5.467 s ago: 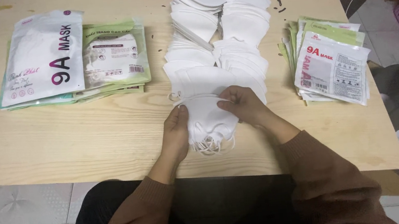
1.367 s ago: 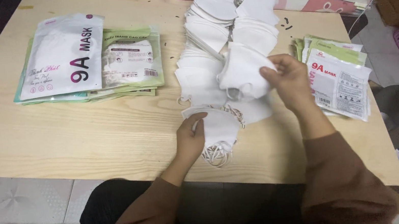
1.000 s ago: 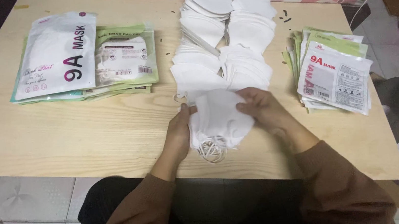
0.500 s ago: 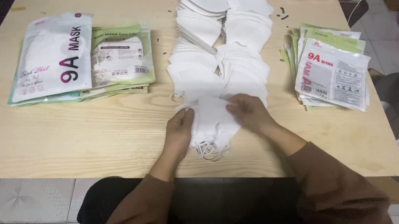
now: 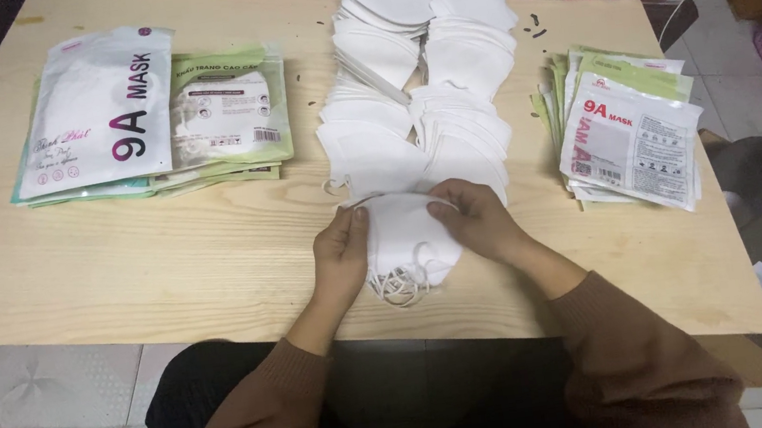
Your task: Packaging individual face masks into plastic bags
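Hands, left (image 5: pixel 342 253) and right (image 5: pixel 472 222), clasp white masks (image 5: pixel 404 240) between them.

Bare table (image 5: pixel 114 269) lies open to the left of the hands, up to the filled packets (image 5: pixel 143 118). Straight ahead, two rows of white masks (image 5: pixel 424 91) block the way. On the right, only a narrow strip stays free before the pile of flat packets (image 5: pixel 630 132).
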